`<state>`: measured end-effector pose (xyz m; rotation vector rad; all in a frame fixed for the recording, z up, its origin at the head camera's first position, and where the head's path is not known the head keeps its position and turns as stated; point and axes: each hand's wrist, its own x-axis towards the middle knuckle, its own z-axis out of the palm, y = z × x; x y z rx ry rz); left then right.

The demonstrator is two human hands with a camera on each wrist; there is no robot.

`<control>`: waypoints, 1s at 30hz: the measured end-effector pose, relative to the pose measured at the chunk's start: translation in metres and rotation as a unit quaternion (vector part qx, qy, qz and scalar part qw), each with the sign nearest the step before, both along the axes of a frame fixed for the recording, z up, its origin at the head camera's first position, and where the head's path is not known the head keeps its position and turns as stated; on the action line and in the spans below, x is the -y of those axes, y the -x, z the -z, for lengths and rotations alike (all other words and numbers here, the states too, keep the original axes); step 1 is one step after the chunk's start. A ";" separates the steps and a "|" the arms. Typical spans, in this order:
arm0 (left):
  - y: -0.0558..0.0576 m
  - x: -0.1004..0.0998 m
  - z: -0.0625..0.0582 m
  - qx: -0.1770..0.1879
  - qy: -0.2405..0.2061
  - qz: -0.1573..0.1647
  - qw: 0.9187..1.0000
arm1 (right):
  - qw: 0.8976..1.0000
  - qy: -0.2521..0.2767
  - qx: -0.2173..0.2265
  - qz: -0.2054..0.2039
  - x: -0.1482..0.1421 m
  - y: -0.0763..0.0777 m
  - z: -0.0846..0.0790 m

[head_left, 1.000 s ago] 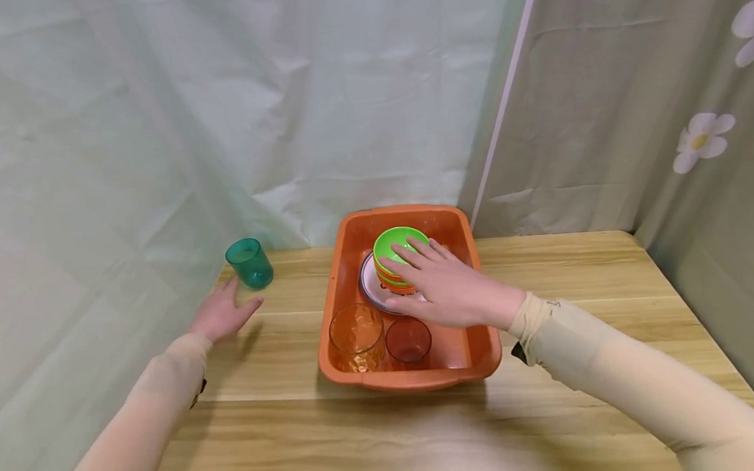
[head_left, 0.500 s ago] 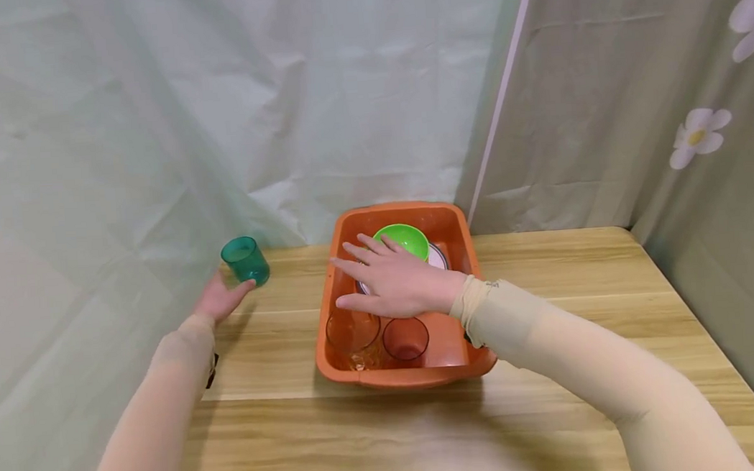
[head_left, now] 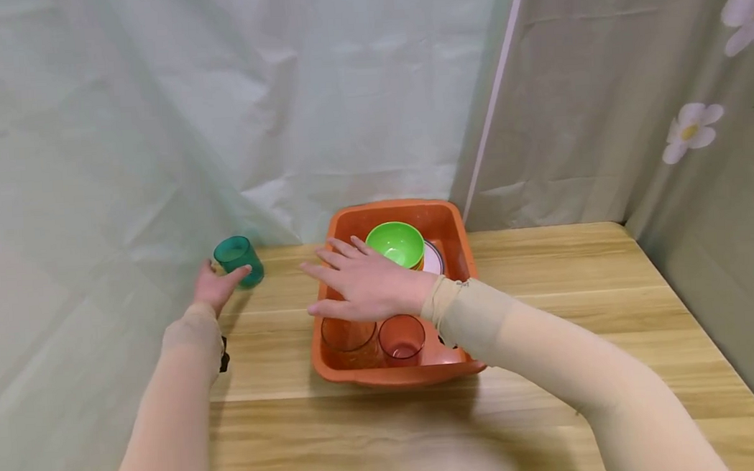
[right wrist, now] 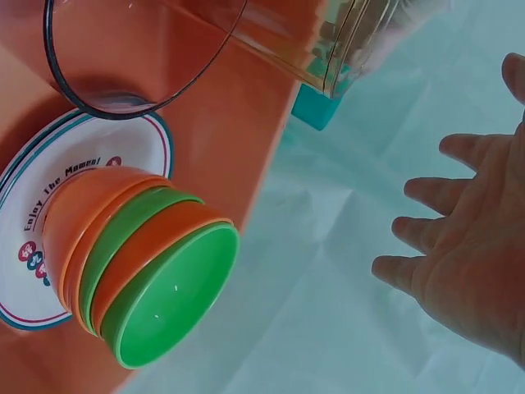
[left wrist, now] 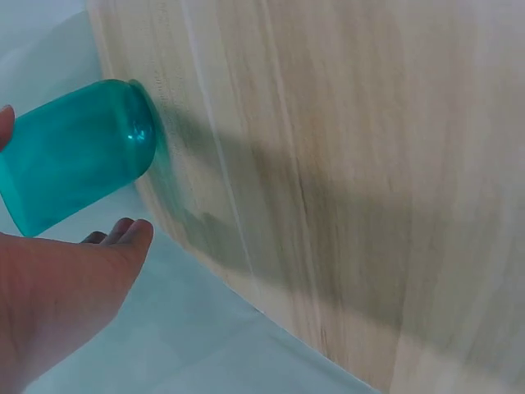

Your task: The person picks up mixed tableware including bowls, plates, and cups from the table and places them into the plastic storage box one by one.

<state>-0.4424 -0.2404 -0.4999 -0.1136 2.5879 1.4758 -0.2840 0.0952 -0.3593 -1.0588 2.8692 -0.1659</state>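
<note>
A teal cup (head_left: 234,253) stands at the table's back left. My left hand (head_left: 214,287) reaches around its near side, thumb and fingers spread on either side. In the left wrist view a gap shows between the fingers (left wrist: 135,234) and the cup (left wrist: 82,152). My right hand (head_left: 370,283) is held flat with fingers spread, over the left side of an orange basin (head_left: 399,378). Inside the basin, a stack of green and orange bowls (right wrist: 176,295) sits on a white plate (right wrist: 20,287). A red cup (head_left: 401,338) and an amber glass (head_left: 352,352) stand at its near end.
The wooden table (head_left: 589,309) extends to both sides of the basin. A pale plastic curtain (head_left: 368,85) hangs behind and along the left edge. A grey curtain with white flowers (head_left: 691,130) hangs on the right.
My left hand has moved forward to the teal cup, its thumb now overlapping the cup. The right hand has shifted left from over the bowls to over the basin's left side.
</note>
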 end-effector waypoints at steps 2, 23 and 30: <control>0.003 0.000 0.001 -0.005 -0.007 -0.008 1.000 | 1.000 -0.003 -0.002 0.000 0.001 -0.001 0.001; 0.002 -0.002 0.002 -0.011 -0.014 -0.056 0.998 | 1.000 -0.003 0.006 -0.002 0.006 -0.007 0.003; -0.005 0.010 0.002 -0.009 0.007 -0.005 1.000 | 1.000 -0.002 0.013 0.003 0.005 -0.008 0.004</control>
